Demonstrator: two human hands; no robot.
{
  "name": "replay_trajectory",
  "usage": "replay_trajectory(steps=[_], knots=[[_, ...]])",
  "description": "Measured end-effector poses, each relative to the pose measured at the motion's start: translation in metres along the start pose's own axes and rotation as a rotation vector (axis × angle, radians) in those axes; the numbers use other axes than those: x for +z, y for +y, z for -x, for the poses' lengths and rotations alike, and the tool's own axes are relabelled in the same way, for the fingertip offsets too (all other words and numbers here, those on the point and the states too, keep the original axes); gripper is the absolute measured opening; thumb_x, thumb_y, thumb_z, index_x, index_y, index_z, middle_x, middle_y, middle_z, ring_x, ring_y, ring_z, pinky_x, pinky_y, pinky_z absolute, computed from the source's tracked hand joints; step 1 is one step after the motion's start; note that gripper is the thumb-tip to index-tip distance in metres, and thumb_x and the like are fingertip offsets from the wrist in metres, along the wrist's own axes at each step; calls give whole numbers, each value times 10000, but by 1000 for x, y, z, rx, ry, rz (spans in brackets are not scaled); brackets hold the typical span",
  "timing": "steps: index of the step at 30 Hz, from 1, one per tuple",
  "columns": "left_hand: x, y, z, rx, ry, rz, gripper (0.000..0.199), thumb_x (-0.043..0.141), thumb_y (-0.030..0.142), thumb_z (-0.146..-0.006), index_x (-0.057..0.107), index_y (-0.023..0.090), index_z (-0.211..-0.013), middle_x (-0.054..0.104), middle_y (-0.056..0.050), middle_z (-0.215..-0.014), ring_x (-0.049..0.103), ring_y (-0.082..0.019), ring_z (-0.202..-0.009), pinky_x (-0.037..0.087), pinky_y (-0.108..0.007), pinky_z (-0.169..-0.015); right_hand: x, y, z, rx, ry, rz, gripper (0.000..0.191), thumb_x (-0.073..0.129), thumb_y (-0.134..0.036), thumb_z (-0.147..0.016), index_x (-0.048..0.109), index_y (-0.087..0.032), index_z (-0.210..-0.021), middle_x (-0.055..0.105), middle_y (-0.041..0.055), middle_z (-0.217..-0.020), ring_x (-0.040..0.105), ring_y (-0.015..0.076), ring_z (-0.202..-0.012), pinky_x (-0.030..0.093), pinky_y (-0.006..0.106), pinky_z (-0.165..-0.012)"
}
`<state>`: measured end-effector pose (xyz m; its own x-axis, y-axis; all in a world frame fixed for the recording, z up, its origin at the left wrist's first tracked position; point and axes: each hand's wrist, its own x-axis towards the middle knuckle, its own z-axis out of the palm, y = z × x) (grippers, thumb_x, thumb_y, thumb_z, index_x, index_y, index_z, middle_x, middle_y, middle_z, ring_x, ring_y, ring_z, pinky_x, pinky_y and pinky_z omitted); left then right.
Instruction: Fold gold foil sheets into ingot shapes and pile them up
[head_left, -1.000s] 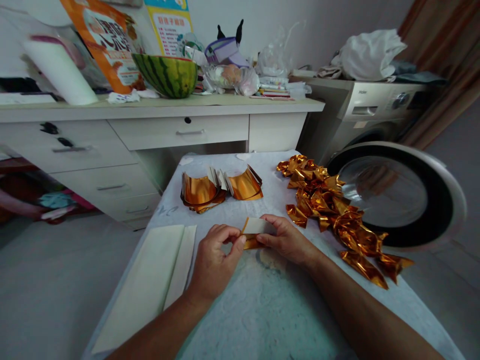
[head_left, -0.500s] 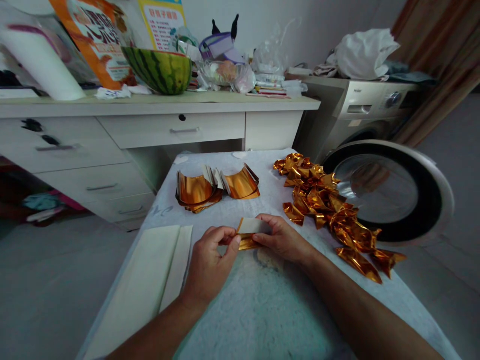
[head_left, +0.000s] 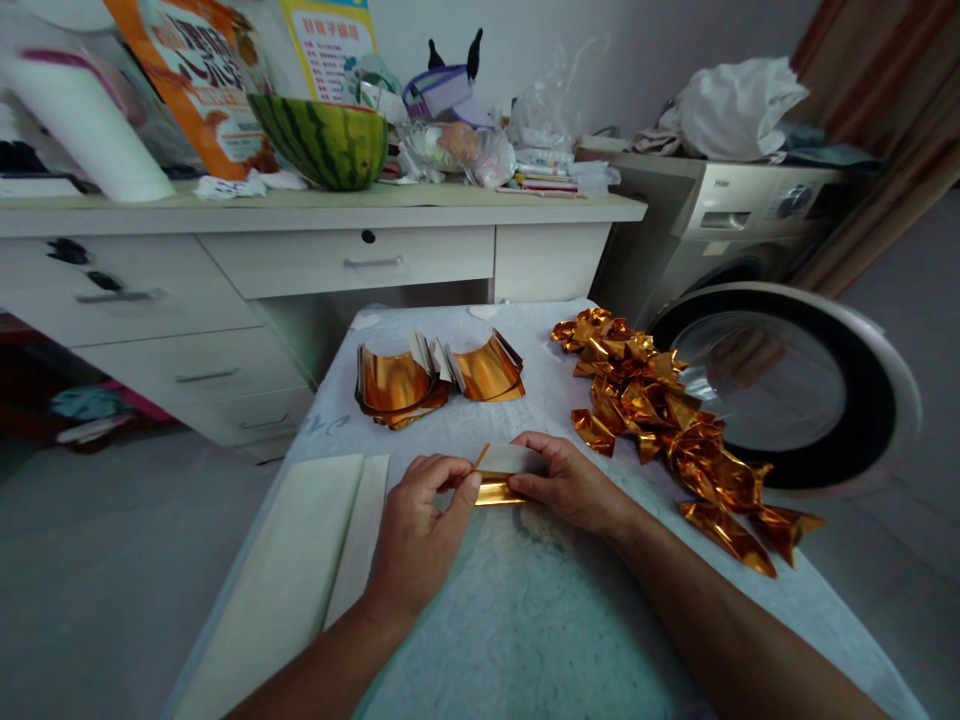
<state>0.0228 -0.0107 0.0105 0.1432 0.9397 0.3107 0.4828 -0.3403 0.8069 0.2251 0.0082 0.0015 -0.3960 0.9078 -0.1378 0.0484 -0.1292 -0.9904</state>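
Observation:
A small sheet of gold foil paper [head_left: 498, 490], pale on its other side, is partly folded between my two hands above the table. My left hand [head_left: 426, 515] pinches its left end between thumb and fingers. At the other end, the thumb and fingers of my right hand [head_left: 566, 482] close on it. Beyond my hands lie two curved stacks of gold foil sheets [head_left: 397, 382], side by side. To the right is a heap of folded gold foil pieces [head_left: 645, 390], shiny and pointed.
Long pale paper strips [head_left: 300, 540] lie along the left of the cloth-covered table [head_left: 517, 620]. A washing machine's open round door [head_left: 780, 380] hangs close to the table's right edge. Behind stands a white desk [head_left: 420, 215] bearing half a watermelon [head_left: 322, 145] and bags.
My fingers keep hold of the foil sheet, and its lower gold strip now shows flatter and wider. The whole view has shifted slightly.

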Motion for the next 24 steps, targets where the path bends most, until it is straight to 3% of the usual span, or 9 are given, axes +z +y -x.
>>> replay_trajectory(steps=[9,14,24], knots=[[1,-2,-5,-173,38,158,181,572,364,-890,653,204,-869,665,-7,-829,613,-178,-794,463,-293,-723,-3,-6,0,-30,67,-73,456,801,-410,-716,565,-204,-1046,625,-21,-842,552,114,-687,407,207,-593],[1,-2,-6,-206,56,255,190,568,377,-898,638,201,-879,661,3,-809,611,-166,-780,472,-274,-726,-5,-6,1,-46,42,-207,474,795,-453,-715,656,-164,-1065,704,48,-946,639,177,-826,483,310,-811],[-5,-4,-4,-227,30,270,198,553,388,-906,634,209,-882,662,1,-817,603,-169,-784,472,-280,-726,6,-9,-4,-38,83,-210,398,793,-451,-707,711,-170,-977,718,28,-878,642,173,-775,489,316,-823]])
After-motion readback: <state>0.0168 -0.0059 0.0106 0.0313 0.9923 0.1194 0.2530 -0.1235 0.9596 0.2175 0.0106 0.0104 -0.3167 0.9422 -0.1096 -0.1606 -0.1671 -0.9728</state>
